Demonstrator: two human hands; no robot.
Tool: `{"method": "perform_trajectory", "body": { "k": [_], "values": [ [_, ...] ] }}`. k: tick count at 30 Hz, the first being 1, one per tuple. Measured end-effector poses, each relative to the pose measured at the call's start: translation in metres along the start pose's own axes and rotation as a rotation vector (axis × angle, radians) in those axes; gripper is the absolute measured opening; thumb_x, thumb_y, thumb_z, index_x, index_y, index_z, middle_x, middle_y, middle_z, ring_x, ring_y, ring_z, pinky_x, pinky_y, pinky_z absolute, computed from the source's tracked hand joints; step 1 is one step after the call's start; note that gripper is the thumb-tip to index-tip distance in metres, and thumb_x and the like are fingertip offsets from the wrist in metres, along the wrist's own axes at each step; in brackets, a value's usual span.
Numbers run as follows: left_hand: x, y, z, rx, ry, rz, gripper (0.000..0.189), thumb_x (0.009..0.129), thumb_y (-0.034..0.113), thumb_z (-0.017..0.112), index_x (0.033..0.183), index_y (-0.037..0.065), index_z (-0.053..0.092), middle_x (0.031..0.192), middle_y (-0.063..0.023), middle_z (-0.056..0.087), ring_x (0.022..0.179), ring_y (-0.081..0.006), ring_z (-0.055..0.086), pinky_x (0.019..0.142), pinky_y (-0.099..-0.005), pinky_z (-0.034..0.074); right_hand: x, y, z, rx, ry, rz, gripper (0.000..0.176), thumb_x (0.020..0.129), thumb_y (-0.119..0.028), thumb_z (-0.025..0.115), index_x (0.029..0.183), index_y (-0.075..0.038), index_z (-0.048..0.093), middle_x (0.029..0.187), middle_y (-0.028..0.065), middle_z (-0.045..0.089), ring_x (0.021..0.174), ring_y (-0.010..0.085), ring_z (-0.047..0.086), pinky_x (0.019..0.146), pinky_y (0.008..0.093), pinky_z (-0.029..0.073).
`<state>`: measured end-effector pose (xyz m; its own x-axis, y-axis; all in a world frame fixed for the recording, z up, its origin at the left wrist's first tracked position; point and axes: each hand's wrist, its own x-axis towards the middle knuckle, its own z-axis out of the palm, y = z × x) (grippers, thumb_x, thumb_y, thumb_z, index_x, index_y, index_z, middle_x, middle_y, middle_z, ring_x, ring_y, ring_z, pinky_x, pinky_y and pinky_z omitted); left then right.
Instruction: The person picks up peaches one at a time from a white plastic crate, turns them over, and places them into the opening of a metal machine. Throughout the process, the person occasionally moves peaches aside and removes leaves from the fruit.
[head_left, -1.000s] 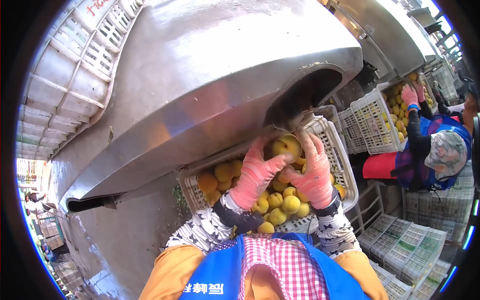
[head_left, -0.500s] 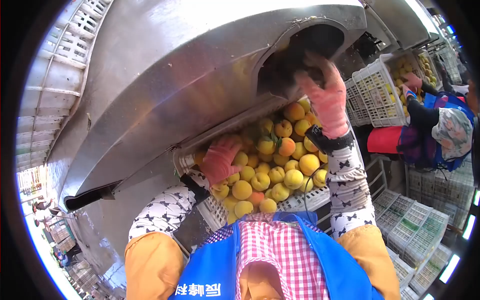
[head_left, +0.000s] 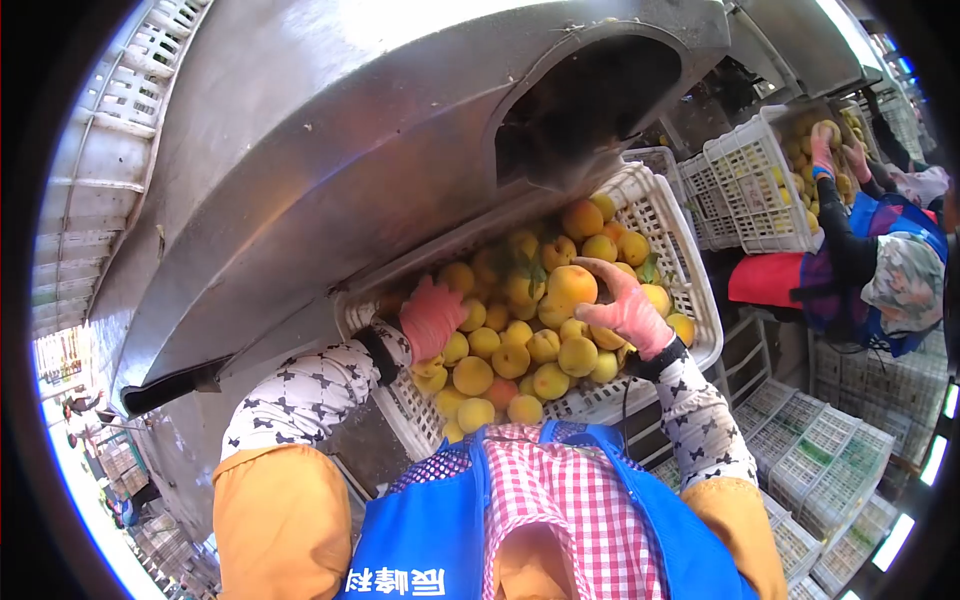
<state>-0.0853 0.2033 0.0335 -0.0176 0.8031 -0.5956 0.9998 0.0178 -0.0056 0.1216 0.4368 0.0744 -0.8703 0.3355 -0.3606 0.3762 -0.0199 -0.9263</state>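
A white plastic crate (head_left: pixel 705 318) full of yellow-orange peaches (head_left: pixel 510 359) lies before me. My right hand (head_left: pixel 632 312), in a pink glove, has its thumb and fingers round a large orange-yellow peach (head_left: pixel 572 286) just above the others. At the left end of the crate, my left hand (head_left: pixel 433 318), also gloved in pink, rests against the fruit with its fingers stretched out and no peach visibly gripped. Some peaches beneath both hands are hidden.
A curved metal machine housing (head_left: pixel 330 180) with a dark opening (head_left: pixel 590 105) overhangs the crate's far side. At right, a co-worker (head_left: pixel 880 260) handles fruit in another white crate (head_left: pixel 750 185). Stacked crates (head_left: pixel 820 450) stand at lower right.
My right hand has come down from the machine's opening to the crate and now holds a peach. My left hand stays at the crate's left end. The co-worker's hands have shifted.
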Motion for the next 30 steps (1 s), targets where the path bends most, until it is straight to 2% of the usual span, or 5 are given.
{"method": "perform_trajectory", "body": {
  "k": [5,7,10,25,30],
  "values": [
    [0.013,-0.008,-0.012,-0.545,-0.050,-0.063,0.041,0.084,0.019,0.068,0.124,0.010,0.067,0.112,-0.0080,0.068,0.100,-0.0261,0.064,0.091,-0.0401,0.049,-0.032,-0.042,0.012,0.548,0.003,-0.065,0.090,0.075,-0.016,0.081,0.151,0.000,0.036,0.137,0.0126,0.054,0.126,0.0191,0.053,0.108,0.0336,0.042],
    [0.018,-0.005,-0.029,-1.900,0.048,-0.059,0.053,0.087,0.030,0.073,0.131,0.004,0.061,0.119,-0.0058,0.066,0.102,-0.0210,0.065,0.090,-0.0352,0.052,-0.030,-0.042,0.017,0.372,0.043,-0.208,0.090,0.074,-0.014,0.082,0.151,0.000,0.036,0.141,0.0136,0.051,0.128,0.0210,0.052,0.110,0.0348,0.041],
    [-0.007,0.025,-0.097,-2.293,0.113,0.272,0.059,0.089,0.033,0.073,0.135,0.001,0.056,0.121,-0.0043,0.063,0.108,-0.0161,0.060,0.096,-0.0316,0.048,-0.020,-0.048,0.028,0.056,0.107,-0.372,0.089,0.073,-0.014,0.082,0.150,0.000,0.038,0.143,0.0159,0.050,0.129,0.0242,0.053,0.109,0.0357,0.042],
    [0.033,0.036,-0.055,-1.754,0.845,-0.005,0.037,0.102,0.026,0.052,0.131,0.004,0.058,0.121,-0.0111,0.066,0.112,-0.0210,0.063,0.100,-0.0347,0.049,0.104,-0.104,0.019,-0.545,0.787,-0.556,0.065,0.074,-0.027,0.083,0.126,0.000,0.057,0.111,0.0200,0.062,0.093,0.0346,0.064,0.080,0.0414,0.054],
    [0.024,0.022,-0.054,-3.168,0.611,0.520,0.039,0.102,0.023,0.047,0.133,0.000,0.054,0.128,-0.0166,0.062,0.125,-0.0296,0.055,0.110,-0.0469,0.042,0.072,-0.131,0.032,-0.170,0.646,-0.609,0.062,0.076,-0.015,0.081,0.131,0.000,0.055,0.114,0.0167,0.062,0.098,0.0298,0.063,0.083,0.0388,0.052]
  ]
}}
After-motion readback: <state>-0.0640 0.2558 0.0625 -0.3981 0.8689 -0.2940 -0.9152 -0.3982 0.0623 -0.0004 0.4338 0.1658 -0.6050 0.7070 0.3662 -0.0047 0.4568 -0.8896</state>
